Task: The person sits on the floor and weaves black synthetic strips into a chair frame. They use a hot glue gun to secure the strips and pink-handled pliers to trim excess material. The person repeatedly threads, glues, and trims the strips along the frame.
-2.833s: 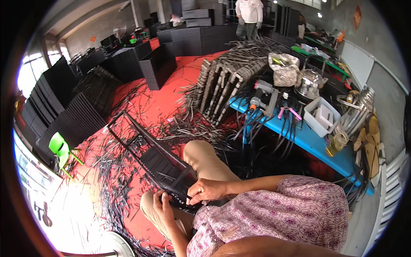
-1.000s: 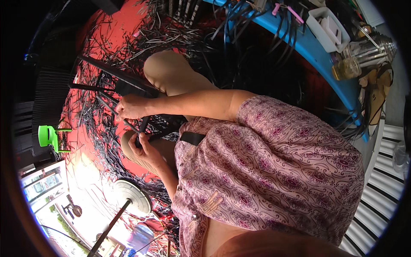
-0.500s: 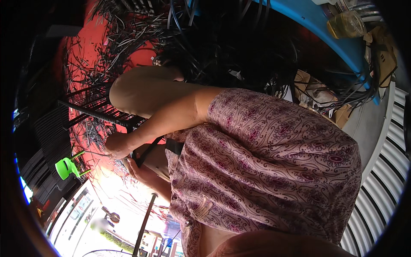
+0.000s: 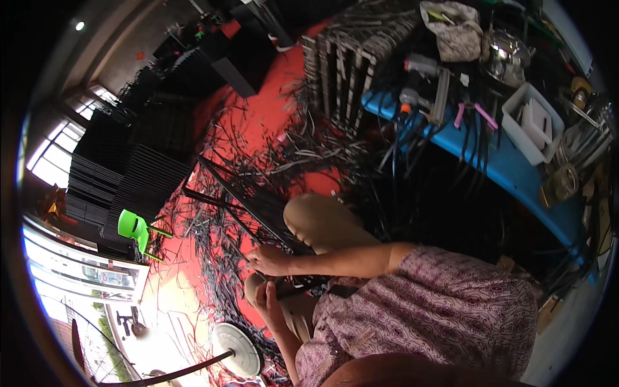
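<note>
A black furniture frame [image 4: 222, 205] with thin dark strands rests against my knees and runs away toward the upper left. My right hand [image 4: 269, 260], the upper one in the head view, is closed at the frame with a thin dark strip between its fingers. Just below it, my left hand [image 4: 268, 304] has its fingers curled near a dark bar. What that hand holds, if anything, is hard to make out. My knee [image 4: 316, 219], in tan trousers, stands beside the frame.
Dark strip offcuts [image 4: 222, 271] litter the red floor [image 4: 248, 122]. A blue table [image 4: 503, 171] carries an air tool [image 4: 416, 97], pink-handled pliers [image 4: 474, 115], a white tray [image 4: 530, 126] and a glass jar [image 4: 560, 186]. Also nearby are a green chair [image 4: 133, 227] and a round fan base [image 4: 235, 350].
The view has swung, bringing in more of the table, floor and fan base. Both hands remain close together at the frame; the strip by my right hand now shows less length.
</note>
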A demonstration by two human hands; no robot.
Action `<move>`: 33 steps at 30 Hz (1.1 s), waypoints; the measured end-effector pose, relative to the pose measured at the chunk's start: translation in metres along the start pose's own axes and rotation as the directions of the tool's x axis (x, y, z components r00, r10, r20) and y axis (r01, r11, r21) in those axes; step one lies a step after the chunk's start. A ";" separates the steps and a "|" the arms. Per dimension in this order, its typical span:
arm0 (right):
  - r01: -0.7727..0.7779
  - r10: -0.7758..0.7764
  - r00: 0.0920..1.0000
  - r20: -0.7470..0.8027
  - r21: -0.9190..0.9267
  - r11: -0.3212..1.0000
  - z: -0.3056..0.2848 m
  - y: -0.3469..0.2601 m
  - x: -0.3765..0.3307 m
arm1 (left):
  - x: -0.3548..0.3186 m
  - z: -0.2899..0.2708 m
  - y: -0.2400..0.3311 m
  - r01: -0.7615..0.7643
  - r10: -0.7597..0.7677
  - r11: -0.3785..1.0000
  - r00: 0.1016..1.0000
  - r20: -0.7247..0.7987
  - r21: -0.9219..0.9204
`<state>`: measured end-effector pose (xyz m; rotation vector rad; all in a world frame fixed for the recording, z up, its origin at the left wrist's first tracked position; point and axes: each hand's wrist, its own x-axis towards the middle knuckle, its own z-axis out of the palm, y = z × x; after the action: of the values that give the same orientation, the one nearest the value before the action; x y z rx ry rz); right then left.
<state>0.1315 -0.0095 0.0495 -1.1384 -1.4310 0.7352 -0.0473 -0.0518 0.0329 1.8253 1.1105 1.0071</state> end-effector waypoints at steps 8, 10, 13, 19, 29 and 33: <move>0.035 -0.038 0.999 0.034 0.100 0.994 -0.076 -0.061 -0.004 | 0.034 -0.027 0.092 -0.239 0.210 0.962 0.956 -0.205 -0.134; 0.129 -0.138 0.989 0.047 0.161 0.979 -0.137 -0.098 0.004 | 0.055 -0.035 0.127 -0.367 0.339 0.918 0.923 -0.184 -0.150; 0.401 -0.404 0.914 0.025 0.081 0.912 -0.202 -0.155 -0.004 | 0.069 -0.039 0.176 -0.529 0.513 0.833 0.848 -0.134 -0.161; 0.452 -0.452 0.892 -0.007 0.016 0.892 -0.225 -0.207 -0.008 | 0.085 -0.054 0.201 -0.619 0.597 0.757 0.786 -0.162 -0.211; 0.460 -0.460 0.888 -0.012 0.050 0.886 -0.231 -0.214 -0.015 | 0.074 -0.064 0.197 -0.631 0.601 0.760 0.774 -0.198 -0.159; 0.462 -0.463 0.887 0.006 0.050 0.886 -0.232 -0.212 -0.019 | 0.073 -0.060 0.200 -0.623 0.599 0.763 0.781 -0.177 -0.173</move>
<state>0.3037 -0.1354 0.2803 -0.7085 -1.6110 0.4346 -0.0145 -0.0390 0.2509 2.0009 0.4060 1.5572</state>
